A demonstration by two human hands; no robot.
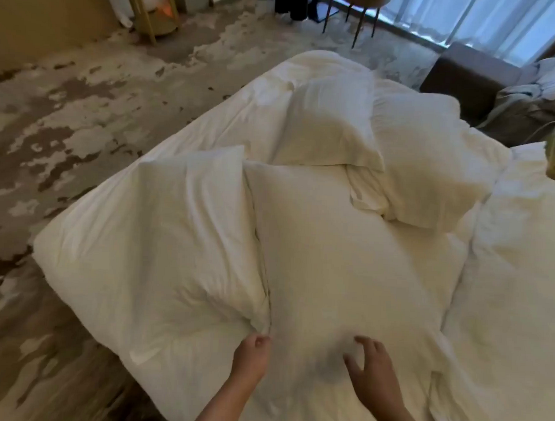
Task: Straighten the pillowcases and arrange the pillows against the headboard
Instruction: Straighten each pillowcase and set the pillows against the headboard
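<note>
Left hand [251, 352]: fingers curled, apparently pinching the near corner of the plump white left pillow [160, 246].
Right hand [369, 368]: fingers being spread, pressed onto the long white middle pillow [338, 254].
</note>
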